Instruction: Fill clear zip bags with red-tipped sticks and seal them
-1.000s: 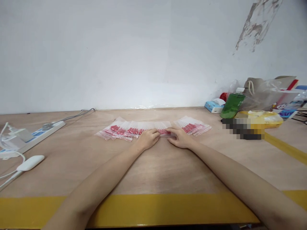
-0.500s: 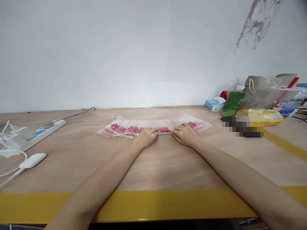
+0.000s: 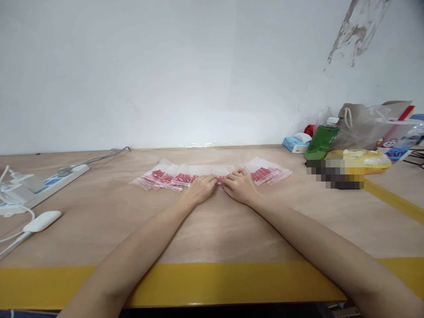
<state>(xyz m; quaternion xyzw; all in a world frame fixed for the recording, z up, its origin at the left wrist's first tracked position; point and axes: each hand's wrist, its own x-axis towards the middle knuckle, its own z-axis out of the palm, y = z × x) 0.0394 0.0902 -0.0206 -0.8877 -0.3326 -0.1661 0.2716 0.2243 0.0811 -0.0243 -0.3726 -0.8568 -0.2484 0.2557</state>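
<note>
A fanned row of clear zip bags with red pieces inside lies flat on the table, its left stack [image 3: 162,176] and right stack [image 3: 266,171] spread beside a middle bag [image 3: 212,169]. My left hand [image 3: 202,187] is closed on the near edge of that middle bag, fingers pressed together. Just to its right, my right hand [image 3: 241,186] has its fingers curled on the same edge, a small gap from the left. The fingers cover part of the red pieces, whose kind I cannot make out.
On the left are a white power strip [image 3: 61,179] with plugs and a white cabled device [image 3: 43,221]. At the right stand a tissue pack [image 3: 294,144], a green bottle [image 3: 322,140], plastic bags and a yellow packet [image 3: 371,162]. Yellow tape [image 3: 212,282] runs along the near edge.
My right hand has slid left along the bag's near edge, closer to my left hand, uncovering more of the right stack. The left hand has stayed nearly in place.
</note>
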